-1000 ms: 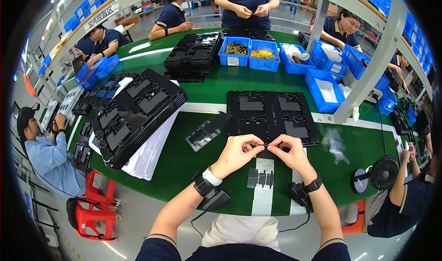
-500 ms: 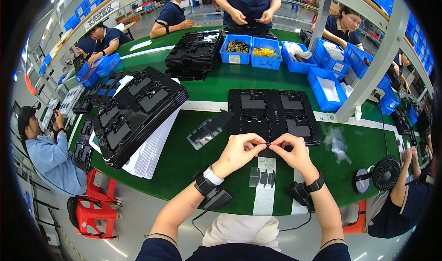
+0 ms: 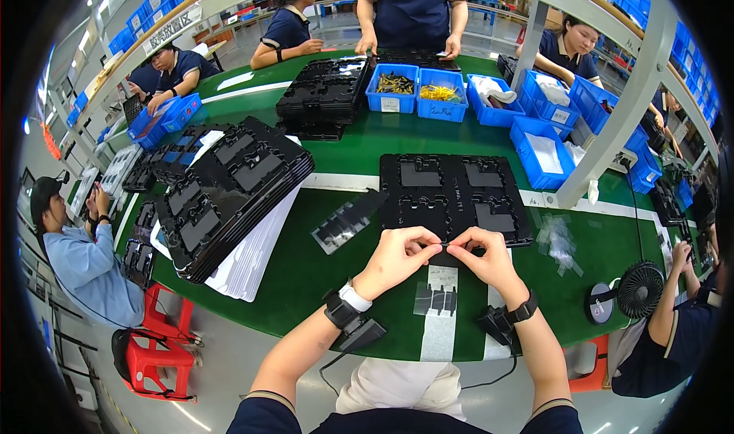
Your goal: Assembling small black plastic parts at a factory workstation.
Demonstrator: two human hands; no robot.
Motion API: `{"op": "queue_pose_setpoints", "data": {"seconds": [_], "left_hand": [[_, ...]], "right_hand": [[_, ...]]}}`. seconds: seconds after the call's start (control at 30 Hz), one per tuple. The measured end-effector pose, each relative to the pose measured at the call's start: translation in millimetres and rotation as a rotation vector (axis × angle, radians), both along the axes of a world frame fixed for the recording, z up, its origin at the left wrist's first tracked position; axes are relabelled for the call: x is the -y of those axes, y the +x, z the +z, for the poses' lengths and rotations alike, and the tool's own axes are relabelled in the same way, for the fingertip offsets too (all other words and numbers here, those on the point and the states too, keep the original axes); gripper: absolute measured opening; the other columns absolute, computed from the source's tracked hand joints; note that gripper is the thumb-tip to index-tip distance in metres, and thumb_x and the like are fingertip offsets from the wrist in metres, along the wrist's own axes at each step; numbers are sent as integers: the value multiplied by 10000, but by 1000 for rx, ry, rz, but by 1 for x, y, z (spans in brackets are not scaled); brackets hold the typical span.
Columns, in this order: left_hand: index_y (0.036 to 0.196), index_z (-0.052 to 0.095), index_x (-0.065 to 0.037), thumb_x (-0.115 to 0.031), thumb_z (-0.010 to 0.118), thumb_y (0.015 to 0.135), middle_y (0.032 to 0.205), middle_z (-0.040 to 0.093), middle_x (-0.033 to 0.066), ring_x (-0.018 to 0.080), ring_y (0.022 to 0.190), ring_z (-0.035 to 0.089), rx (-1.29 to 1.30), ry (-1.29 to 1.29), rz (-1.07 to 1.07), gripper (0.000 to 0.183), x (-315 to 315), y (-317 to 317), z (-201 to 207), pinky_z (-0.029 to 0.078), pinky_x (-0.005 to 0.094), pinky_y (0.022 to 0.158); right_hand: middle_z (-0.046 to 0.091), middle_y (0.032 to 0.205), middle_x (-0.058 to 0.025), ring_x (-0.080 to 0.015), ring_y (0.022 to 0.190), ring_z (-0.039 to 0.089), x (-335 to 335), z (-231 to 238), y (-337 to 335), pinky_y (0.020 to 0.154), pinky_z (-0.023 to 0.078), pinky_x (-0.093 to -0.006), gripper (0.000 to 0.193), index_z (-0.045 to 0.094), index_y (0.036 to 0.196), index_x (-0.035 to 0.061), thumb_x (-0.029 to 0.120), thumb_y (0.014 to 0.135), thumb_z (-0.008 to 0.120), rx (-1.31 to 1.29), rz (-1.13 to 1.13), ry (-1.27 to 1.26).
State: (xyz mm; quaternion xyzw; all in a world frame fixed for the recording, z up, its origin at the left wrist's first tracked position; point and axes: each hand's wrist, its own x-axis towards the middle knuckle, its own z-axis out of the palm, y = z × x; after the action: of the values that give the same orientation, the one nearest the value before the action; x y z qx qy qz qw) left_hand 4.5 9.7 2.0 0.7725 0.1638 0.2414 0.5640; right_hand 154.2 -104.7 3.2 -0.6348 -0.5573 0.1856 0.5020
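Note:
My left hand [image 3: 399, 256] and my right hand [image 3: 483, 258] meet fingertip to fingertip, each closed in a pinch. Between them is a small dark piece, mostly hidden by the fingers, whose kind I cannot make out. Just beyond lies a black plastic tray [image 3: 456, 195] with moulded compartments holding flat grey pieces; my fingers are at its near edge. Nearer me, a clear film with black strips [image 3: 436, 299] rests across a white strip [image 3: 438, 338] on the green table. Left of the tray lies another clear film sheet with dark pieces [image 3: 345, 224].
A tilted stack of black trays [image 3: 237, 182] stands left on white sheets [image 3: 256, 247]. Crumpled clear film [image 3: 560, 243] and a small black fan [image 3: 641, 290] are at right. Blue bins [image 3: 442, 95] line the far side, beneath a metal frame post [image 3: 623, 105]. Co-workers surround the table.
My hands keep the same pinch, almost unmoved. Across the table, the standing co-worker's hands have gone from close together to apart and lower, near the black trays.

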Motion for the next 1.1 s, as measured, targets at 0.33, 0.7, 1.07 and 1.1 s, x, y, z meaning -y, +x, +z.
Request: {"op": "queue_pose_setpoints", "data": {"seconds": [0.33, 0.7, 1.07, 1.1], "left_hand": [[863, 609, 26, -65, 618, 788, 733, 627, 50, 72, 608, 599, 0, -10, -5, 118, 7, -5, -2, 463, 186, 539], [847, 618, 16, -52, 621, 775, 742, 626, 52, 75, 604, 596, 17, 46, 10, 100, 3, -1, 1, 460, 183, 535], [854, 620, 29, -52, 621, 778, 739, 626, 54, 78, 609, 593, 13, -1, -1, 111, 4, -2, -1, 462, 185, 559], [857, 621, 29, -50, 622, 777, 742, 628, 56, 78, 611, 593, 16, 7, 6, 112, 4, -2, -2, 463, 185, 560]], "right_hand": [[614, 688, -67, -112, 582, 554, 5, -9, 0, 533, 436, -224, 102, 630, 753, 13, 91, 713, 683, -14, 9, 20], [605, 648, -57, -147, 576, 548, 1, 1, 0, 524, 422, -247, 83, 628, 736, 27, 82, 703, 680, 43, 7, 65], [604, 643, -47, -149, 593, 549, 2, 1, 0, 531, 412, -256, 91, 619, 736, 32, 105, 713, 669, 60, 24, 62], [604, 642, -46, -150, 592, 549, 2, 1, -1, 531, 410, -257, 92, 617, 735, 33, 107, 713, 668, 69, 25, 74]]}}
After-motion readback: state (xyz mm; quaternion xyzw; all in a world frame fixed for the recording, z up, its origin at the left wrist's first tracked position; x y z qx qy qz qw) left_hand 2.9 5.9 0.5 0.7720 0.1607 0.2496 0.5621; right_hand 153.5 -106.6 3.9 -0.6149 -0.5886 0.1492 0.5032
